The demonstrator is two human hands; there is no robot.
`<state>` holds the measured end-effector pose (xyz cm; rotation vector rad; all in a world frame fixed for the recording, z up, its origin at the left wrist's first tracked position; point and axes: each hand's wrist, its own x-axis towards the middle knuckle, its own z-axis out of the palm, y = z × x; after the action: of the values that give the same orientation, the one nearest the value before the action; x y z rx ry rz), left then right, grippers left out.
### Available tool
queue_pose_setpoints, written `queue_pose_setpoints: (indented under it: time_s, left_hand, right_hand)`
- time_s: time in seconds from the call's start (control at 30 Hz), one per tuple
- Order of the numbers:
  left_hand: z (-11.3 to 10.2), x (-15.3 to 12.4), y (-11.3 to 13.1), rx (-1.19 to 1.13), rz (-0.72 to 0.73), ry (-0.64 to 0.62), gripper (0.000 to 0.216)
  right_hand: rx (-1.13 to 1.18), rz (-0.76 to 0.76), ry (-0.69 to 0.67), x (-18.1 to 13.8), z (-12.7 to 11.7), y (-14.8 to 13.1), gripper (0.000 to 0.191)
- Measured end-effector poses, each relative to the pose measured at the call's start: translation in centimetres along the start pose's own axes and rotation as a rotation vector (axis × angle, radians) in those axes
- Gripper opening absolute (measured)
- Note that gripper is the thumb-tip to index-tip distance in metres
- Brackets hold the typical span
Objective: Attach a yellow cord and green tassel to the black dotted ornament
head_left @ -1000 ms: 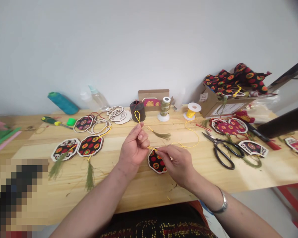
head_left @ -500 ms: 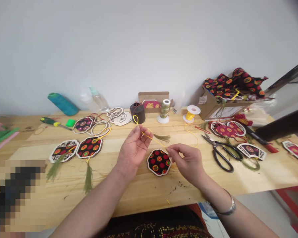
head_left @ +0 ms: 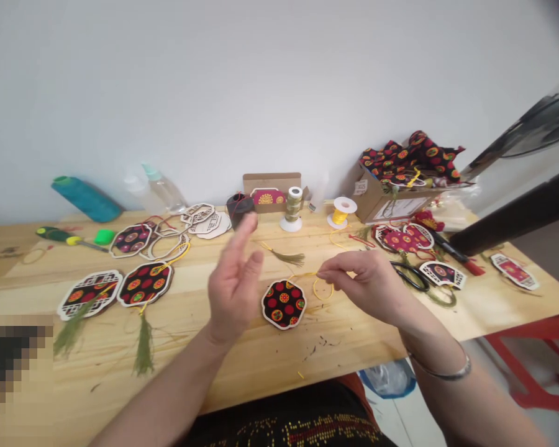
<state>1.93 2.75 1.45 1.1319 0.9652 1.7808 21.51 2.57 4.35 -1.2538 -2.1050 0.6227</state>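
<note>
My right hand [head_left: 366,279] pinches a yellow cord [head_left: 307,274] between thumb and fingertips, and a loop of it hangs below the pinch. Just left of that hand, a scalloped ornament [head_left: 284,304] with black, red and orange patterned fabric and a pale rim lies flat on the table. My left hand [head_left: 235,282] is raised beside the ornament, slightly blurred, fingers stretched out and nothing visible in it. Beyond the ornament lies a green tassel [head_left: 289,256] with a yellow loop. A spool of yellow cord [head_left: 340,214] stands farther back.
Finished-looking tasselled ornaments [head_left: 145,284] and a screwdriver [head_left: 56,234] lie left. Black-handled scissors [head_left: 412,280] are partly hidden behind my right hand. At right stand a cardboard box [head_left: 386,198] of patterned fabric and a black post [head_left: 517,211]. Thread spools [head_left: 291,211] line the wall.
My left hand has let go of the yellow cord and opened, moving left of the ornament. My right hand keeps its pinch, and the cord now hangs slack. The view has shifted right.
</note>
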Motion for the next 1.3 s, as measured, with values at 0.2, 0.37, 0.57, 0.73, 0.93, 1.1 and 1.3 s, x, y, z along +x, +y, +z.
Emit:
queue_pose_setpoints:
  time_s: [0.2, 0.37, 0.57, 0.73, 0.93, 1.1, 1.3]
  left_hand:
    - [-0.1, -1.3, -0.4, 0.123, -0.227, -0.476, 0.033]
    - [-0.4, -1.1, -1.3, 0.299, -0.163, -0.487, 0.024]
    - [-0.7, -1.2, -1.6, 0.425, 0.023, -0.455, 0.025]
    - [-0.7, -1.4, -1.8, 0.391, -0.024, -0.400, 0.029]
    - [-0.4, -1.3, -1.6, 0.272, -0.173, -0.276, 0.021]
    - [-0.3, -1.0, -1.3, 0.321, -0.162, -0.311, 0.015]
    - [-0.2, -0.8, -1.2, 0.311, -0.201, -0.294, 0.013]
  right_hand:
    - [-0.125, -0.134, -0.042, 0.7, 0.5, -1.2, 0.021]
    - [-0.139, -0.122, -0.045, 1.4, 0.9, -1.0, 0.020]
    - [-0.124, -0.093, -0.041, 1.7, 1.1, -0.6, 0.019]
    - [-0.132, -0.053, -0.041, 1.8, 1.5, -0.6, 0.018]
    - [0.018, 0.045, 0.010, 1.8, 2.0, -0.3, 0.014]
    - [0.337, 0.239, 0.031, 1.3, 3.0, 0.7, 0.022]
    - [0.436, 0.315, 0.068, 1.2, 3.6, 0.7, 0.014]
